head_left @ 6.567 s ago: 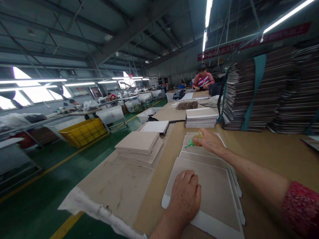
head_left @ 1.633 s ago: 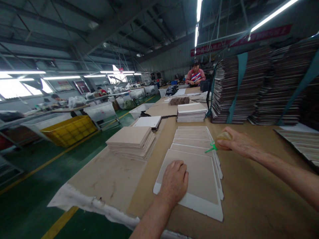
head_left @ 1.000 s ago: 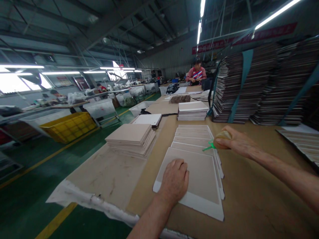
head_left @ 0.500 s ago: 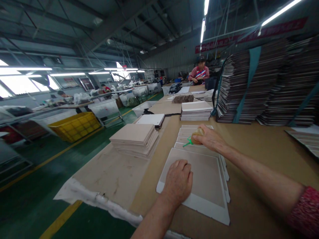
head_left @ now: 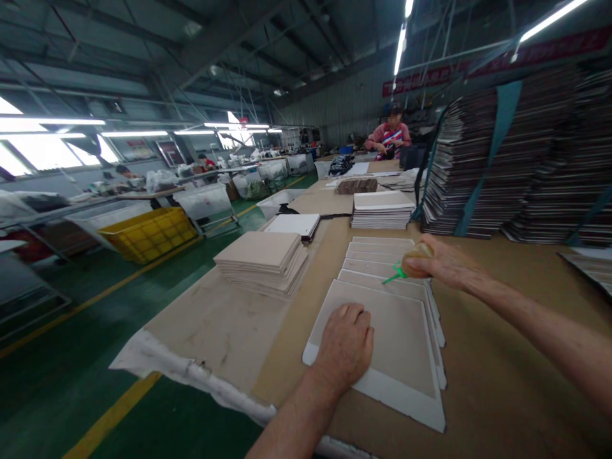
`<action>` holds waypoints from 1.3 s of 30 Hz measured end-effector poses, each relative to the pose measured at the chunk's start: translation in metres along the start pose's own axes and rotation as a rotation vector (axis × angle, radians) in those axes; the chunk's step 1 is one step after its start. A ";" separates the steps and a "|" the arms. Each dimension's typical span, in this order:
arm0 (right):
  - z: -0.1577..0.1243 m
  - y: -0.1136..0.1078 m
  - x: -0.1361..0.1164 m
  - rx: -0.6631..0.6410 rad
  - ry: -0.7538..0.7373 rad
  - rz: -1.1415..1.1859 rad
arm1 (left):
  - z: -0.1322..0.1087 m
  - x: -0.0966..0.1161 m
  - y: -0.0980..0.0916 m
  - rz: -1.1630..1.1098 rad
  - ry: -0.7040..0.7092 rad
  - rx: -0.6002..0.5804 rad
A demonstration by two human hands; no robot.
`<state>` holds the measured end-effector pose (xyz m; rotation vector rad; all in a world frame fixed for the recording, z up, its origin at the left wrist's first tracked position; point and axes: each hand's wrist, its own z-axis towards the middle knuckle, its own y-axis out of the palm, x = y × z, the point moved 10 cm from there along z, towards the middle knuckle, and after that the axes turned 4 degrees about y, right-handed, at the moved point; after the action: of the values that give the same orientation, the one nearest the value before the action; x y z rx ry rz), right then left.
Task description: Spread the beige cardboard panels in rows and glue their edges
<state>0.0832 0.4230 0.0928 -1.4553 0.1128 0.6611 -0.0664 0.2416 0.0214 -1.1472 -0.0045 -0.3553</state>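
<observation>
My right hand is wrapped round a squeeze bottle of amber stuff, which looks like glue. Its green nozzle points left and down, just above the right part of the overlapping panels. Nearest me lies the front panel, beige with a white border along its edges. My left hand rests on this panel's left half, empty, palm down with bent fingers. Behind it several similar panels fan out away from me, each showing only a strip.
Left of the panels stands a stack of beige boards. Beyond are a white-topped stack and another board stack. Tall strapped bundles line the right side. A co-worker is at the table's far end. The table's left edge carries a rolled white cover.
My right hand has moved right with the bottle, carrying the nozzle from the left-middle of the strips toward their right side. My left hand stays on the front panel. The view has shifted slightly.
</observation>
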 end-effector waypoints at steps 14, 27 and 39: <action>-0.009 0.026 -0.004 0.029 0.055 0.253 | -0.001 0.000 0.002 0.020 0.017 0.020; -0.032 0.051 -0.090 -0.025 -0.103 0.182 | -0.003 0.008 0.000 0.094 0.063 -0.010; -0.033 0.037 -0.088 -0.019 -0.175 -0.012 | -0.003 0.011 0.000 0.121 0.060 -0.018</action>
<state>0.0041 0.3610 0.0962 -1.4086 -0.0383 0.7781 -0.0569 0.2358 0.0225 -1.1484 0.1205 -0.2821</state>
